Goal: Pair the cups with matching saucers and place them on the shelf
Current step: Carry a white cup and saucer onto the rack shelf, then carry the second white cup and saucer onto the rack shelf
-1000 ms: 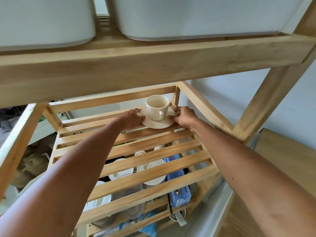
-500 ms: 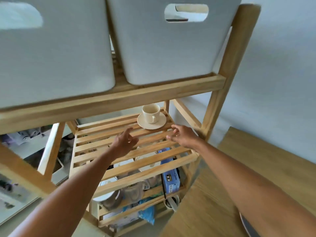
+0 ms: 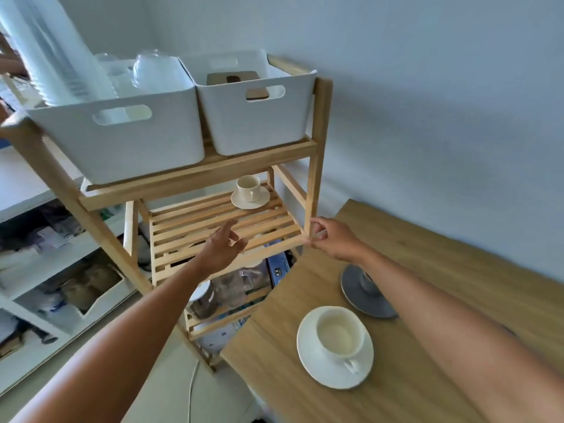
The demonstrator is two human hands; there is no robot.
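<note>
A cream cup (image 3: 248,186) stands on a cream saucer (image 3: 241,200) at the back right of the slatted middle shelf (image 3: 195,224) of a wooden rack. My left hand (image 3: 224,247) hovers in front of that shelf, fingers apart and holding nothing. My right hand (image 3: 331,239) is at the shelf's front right corner, loosely curled and holding nothing. On the wooden table (image 3: 442,285) a white cup (image 3: 340,334) sits on a white saucer (image 3: 311,358). Behind it a grey cup (image 3: 366,280) sits on a grey saucer (image 3: 361,299), partly hidden by my right forearm.
Two white bins (image 3: 122,138) (image 3: 256,117) fill the rack's top shelf. The bottom shelf holds jars and a blue box (image 3: 279,267). A white shelving unit (image 3: 39,264) with clutter stands to the left. A pale wall runs behind the table.
Both hands let go of the cream saucer and drew back from the shelf toward its front edge. The view pulled up and back, and the table with two more cup sets came into sight.
</note>
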